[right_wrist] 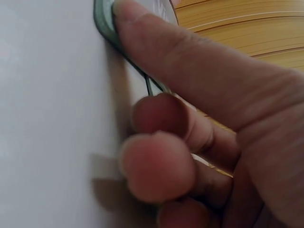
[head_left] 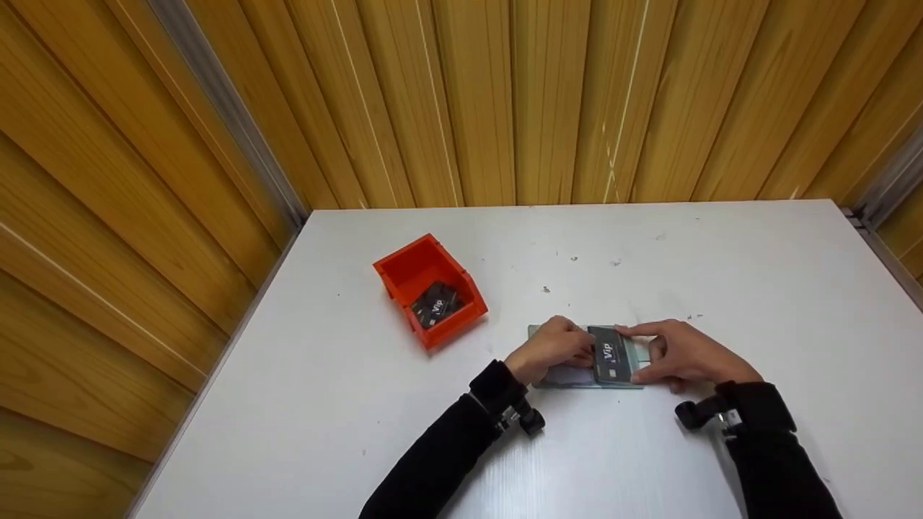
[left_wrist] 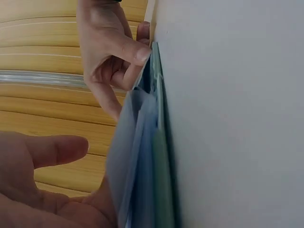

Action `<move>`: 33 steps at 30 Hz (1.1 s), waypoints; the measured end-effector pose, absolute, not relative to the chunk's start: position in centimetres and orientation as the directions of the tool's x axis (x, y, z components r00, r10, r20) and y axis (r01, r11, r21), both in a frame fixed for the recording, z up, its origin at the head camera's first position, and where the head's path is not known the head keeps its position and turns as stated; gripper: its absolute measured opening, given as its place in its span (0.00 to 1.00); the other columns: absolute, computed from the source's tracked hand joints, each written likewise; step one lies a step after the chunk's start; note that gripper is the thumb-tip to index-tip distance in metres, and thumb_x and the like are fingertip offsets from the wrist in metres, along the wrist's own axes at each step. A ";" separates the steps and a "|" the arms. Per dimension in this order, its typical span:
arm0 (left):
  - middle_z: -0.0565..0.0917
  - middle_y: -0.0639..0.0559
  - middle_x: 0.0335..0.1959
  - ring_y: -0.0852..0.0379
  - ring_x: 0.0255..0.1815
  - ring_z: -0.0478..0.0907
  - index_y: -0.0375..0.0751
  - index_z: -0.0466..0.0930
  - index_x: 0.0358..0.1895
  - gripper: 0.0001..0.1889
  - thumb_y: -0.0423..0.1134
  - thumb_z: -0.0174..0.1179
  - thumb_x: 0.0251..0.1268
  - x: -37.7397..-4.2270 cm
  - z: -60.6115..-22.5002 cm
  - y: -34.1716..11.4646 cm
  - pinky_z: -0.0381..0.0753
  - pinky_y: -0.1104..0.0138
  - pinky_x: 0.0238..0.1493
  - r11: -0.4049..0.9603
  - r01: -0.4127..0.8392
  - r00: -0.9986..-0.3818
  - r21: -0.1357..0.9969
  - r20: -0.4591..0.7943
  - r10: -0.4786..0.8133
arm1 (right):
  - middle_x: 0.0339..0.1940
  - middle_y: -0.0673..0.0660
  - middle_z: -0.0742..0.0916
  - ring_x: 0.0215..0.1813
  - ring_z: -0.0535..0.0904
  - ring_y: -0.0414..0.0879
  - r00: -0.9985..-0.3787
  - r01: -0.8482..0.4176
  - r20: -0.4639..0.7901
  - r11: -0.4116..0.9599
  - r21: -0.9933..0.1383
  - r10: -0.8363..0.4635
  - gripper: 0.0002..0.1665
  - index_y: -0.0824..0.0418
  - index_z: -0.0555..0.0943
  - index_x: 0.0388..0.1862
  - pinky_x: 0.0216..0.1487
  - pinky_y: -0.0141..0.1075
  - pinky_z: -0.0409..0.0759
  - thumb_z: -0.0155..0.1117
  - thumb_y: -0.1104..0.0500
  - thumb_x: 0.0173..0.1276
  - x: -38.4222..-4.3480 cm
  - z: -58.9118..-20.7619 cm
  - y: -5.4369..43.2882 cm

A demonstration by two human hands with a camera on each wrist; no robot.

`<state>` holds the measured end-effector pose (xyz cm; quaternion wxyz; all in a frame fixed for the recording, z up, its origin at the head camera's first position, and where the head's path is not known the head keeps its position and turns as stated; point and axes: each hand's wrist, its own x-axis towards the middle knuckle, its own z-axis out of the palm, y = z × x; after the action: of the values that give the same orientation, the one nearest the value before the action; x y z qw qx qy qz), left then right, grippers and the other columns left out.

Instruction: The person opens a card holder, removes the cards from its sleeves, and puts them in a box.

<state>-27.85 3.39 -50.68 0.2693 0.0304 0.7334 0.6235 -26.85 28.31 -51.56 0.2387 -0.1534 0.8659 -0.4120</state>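
A pale green card holder [head_left: 537, 386] with clear plastic sleeves lies opened on the table. Over its right half is a black card [head_left: 609, 353] marked "Vip". My right hand [head_left: 689, 353] pinches the card's right end, thumb at the near corner and index finger at the far one. The right wrist view shows its thumb [right_wrist: 156, 42] at the green edge, other fingers curled loosely below. My left hand [head_left: 551, 349] is at the card's left side. In the left wrist view its thumb [left_wrist: 61, 149] stands apart from the raised sleeves [left_wrist: 130, 156], whose leaves its fingers touch; the fingertips are hidden.
Left of the hands an orange bin [head_left: 400, 263] stands on the white table [head_left: 288, 404], with several black Vip cards [head_left: 436, 303] in it. Yellow wood-patterned walls [head_left: 476, 101] rise behind and at the left. Each wrist carries a strapped camera [head_left: 757, 411].
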 end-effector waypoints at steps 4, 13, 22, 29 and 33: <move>0.84 0.46 0.35 0.56 0.35 0.86 0.33 0.79 0.39 0.03 0.29 0.58 0.73 -27.4 -51.1 4.2 0.89 0.67 0.39 0.230 -0.270 -0.884 0.935 -0.335 0.325 | 0.19 0.53 0.81 0.15 0.75 0.42 -0.842 -0.058 -0.289 0.611 -0.790 -0.455 0.53 0.56 0.70 0.78 0.19 0.33 0.76 0.84 0.55 0.55 -26.8 -51.5 28.3; 0.86 0.47 0.31 0.54 0.34 0.88 0.34 0.77 0.40 0.04 0.24 0.61 0.70 -27.1 -51.6 4.7 0.89 0.68 0.34 0.215 -0.252 -0.914 0.944 -0.305 0.268 | 0.19 0.54 0.82 0.16 0.76 0.43 -0.831 -0.063 -0.283 0.586 -0.808 -0.480 0.53 0.60 0.69 0.79 0.20 0.33 0.77 0.83 0.55 0.56 -26.6 -51.4 28.3; 0.89 0.45 0.33 0.52 0.34 0.90 0.32 0.78 0.41 0.04 0.24 0.63 0.69 -27.6 -52.0 4.0 0.89 0.67 0.35 0.178 -0.230 -0.899 0.957 -0.279 0.339 | 0.19 0.53 0.82 0.17 0.78 0.44 -0.877 -0.074 -0.257 0.643 -0.762 -0.405 0.52 0.61 0.74 0.75 0.19 0.33 0.76 0.85 0.47 0.53 -26.9 -51.8 27.6; 0.90 0.41 0.35 0.50 0.36 0.91 0.31 0.79 0.39 0.03 0.23 0.63 0.68 -28.1 -51.7 3.2 0.89 0.68 0.34 0.168 -0.224 -0.879 0.960 -0.273 0.390 | 0.19 0.53 0.83 0.17 0.78 0.43 -0.895 0.000 -0.315 0.706 -0.708 -0.316 0.53 0.58 0.75 0.74 0.20 0.33 0.74 0.87 0.47 0.49 -26.8 -51.5 27.2; 0.91 0.41 0.34 0.53 0.32 0.90 0.35 0.78 0.34 0.07 0.22 0.64 0.66 -28.4 -51.1 2.5 0.88 0.69 0.30 0.214 -0.228 -0.879 0.950 -0.295 0.374 | 0.19 0.53 0.83 0.18 0.78 0.43 -0.894 0.020 -0.331 0.713 -0.701 -0.301 0.54 0.56 0.75 0.74 0.20 0.33 0.72 0.88 0.47 0.48 -26.9 -51.3 27.0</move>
<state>-28.39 2.55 -51.14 0.2408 0.0491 0.7408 0.6251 -26.87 26.96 -51.34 0.2162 -0.0779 0.8998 -0.3709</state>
